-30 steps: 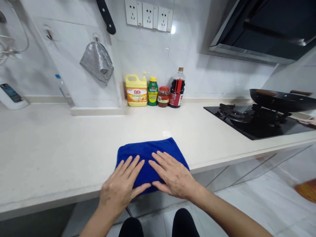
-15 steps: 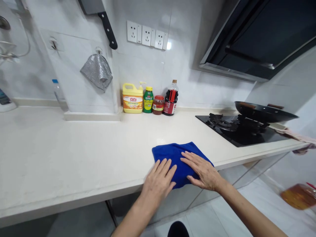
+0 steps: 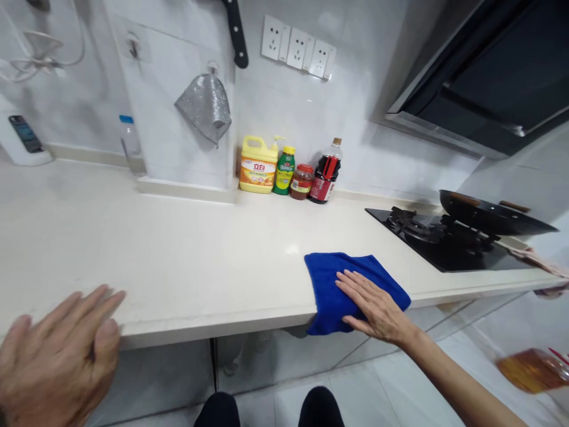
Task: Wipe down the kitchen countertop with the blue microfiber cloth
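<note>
A folded blue cloth (image 3: 338, 279) lies at the front edge of the pale countertop (image 3: 178, 261), its near part hanging over the edge. My right hand (image 3: 376, 302) rests flat on the cloth's right half, fingers stretched out and pointing left. My left hand (image 3: 57, 356) is far off at the lower left, close to the camera and blurred, fingers spread and extended, holding nothing, its fingertips over the counter's front edge.
At the back wall stand a yellow detergent jug (image 3: 258, 172), a green bottle (image 3: 283, 171), a red jar (image 3: 302, 181) and a dark sauce bottle (image 3: 326, 172). A black gas hob (image 3: 444, 246) with a wok (image 3: 489, 212) is at the right. A silver cloth (image 3: 205, 108) and a knife (image 3: 236, 35) hang above.
My left hand has come off the blue cloth and swung far to the left, near the camera. My right hand stays flat on the cloth. The view has shifted.
</note>
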Action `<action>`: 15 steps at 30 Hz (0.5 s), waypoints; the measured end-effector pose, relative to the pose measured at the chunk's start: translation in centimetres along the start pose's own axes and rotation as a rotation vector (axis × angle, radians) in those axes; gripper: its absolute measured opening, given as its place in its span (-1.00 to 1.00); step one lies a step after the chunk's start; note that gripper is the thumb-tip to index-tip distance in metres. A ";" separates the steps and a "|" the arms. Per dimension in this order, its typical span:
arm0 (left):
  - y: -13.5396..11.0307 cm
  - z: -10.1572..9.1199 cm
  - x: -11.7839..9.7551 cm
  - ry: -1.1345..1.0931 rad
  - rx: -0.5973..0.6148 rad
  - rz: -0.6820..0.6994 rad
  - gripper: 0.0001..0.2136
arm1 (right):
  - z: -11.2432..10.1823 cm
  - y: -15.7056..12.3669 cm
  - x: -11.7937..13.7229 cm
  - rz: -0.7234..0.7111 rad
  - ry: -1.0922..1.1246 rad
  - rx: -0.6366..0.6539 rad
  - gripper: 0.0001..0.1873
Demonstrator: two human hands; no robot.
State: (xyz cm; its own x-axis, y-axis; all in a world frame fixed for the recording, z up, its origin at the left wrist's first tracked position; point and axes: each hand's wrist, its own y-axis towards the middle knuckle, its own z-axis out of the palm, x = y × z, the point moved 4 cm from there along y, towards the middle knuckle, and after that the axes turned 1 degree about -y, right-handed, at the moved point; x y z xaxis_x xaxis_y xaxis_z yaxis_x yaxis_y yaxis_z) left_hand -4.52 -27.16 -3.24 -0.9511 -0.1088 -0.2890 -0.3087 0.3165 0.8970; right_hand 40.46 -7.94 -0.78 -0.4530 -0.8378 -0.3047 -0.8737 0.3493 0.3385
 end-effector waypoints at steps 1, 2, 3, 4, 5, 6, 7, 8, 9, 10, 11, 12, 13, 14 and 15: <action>-0.1 0.3 0.2 0.065 -0.010 0.033 -0.57 | 0.1 0.2 0.0 -0.007 -0.011 0.001 -0.19; -0.2 0.7 0.5 0.120 -0.045 0.069 -0.56 | 0.2 0.4 0.0 -0.014 -0.017 0.004 -0.17; -0.3 1.0 0.7 0.153 -0.105 0.103 -0.56 | 0.3 0.6 0.1 -0.020 -0.017 0.009 -0.15; -0.5 1.3 1.0 0.159 -0.175 0.139 -0.57 | 0.3 0.9 0.2 -0.022 -0.014 0.015 -0.14; -0.7 1.5 1.3 0.150 -0.244 0.176 -0.58 | 0.2 1.2 0.4 -0.020 -0.010 0.018 -0.13; -0.8 1.8 1.5 0.134 -0.304 0.212 -0.60 | 0.2 1.5 0.8 -0.017 -0.006 0.022 -0.12; -1.0 2.1 1.6 0.117 -0.349 0.246 -0.61 | 0.2 1.9 1.2 -0.013 -0.003 0.026 -0.11; -1.1 2.3 1.7 0.102 -0.380 0.270 -0.62 | 0.2 2.4 1.6 -0.010 0.002 0.031 -0.11; -1.2 2.5 1.8 0.089 -0.396 0.278 -0.63 | 0.2 2.8 2.1 -0.007 0.007 0.032 -0.10; -1.2 2.6 1.7 0.081 -0.400 0.272 -0.63 | 0.2 3.3 2.6 -0.007 0.014 0.034 -0.10; -1.2 2.7 1.6 0.075 -0.400 0.259 -0.63 | 0.3 3.8 3.2 -0.009 0.020 0.033 -0.10; -1.2 2.7 1.5 0.070 -0.398 0.244 -0.63 | 0.3 4.4 3.7 -0.013 0.025 0.030 -0.09; -1.2 2.6 1.3 0.066 -0.394 0.230 -0.63 | 0.3 4.9 4.3 -0.017 0.026 0.024 -0.09; -1.3 2.5 1.1 0.065 -0.384 0.217 -0.63 | 0.3 5.5 4.8 -0.023 0.024 0.017 -0.09; -1.3 2.5 0.9 0.067 -0.370 0.205 -0.63 | 0.3 6.1 5.4 -0.027 0.020 0.009 -0.09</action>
State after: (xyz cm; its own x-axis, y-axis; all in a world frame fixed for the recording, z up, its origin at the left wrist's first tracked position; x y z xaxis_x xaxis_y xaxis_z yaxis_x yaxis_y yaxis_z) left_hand -5.03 -25.34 -5.47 -0.9863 -0.1438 -0.0807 -0.0786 -0.0204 0.9967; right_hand 32.65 -10.22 -0.67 -0.4256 -0.8552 -0.2957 -0.8872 0.3300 0.3224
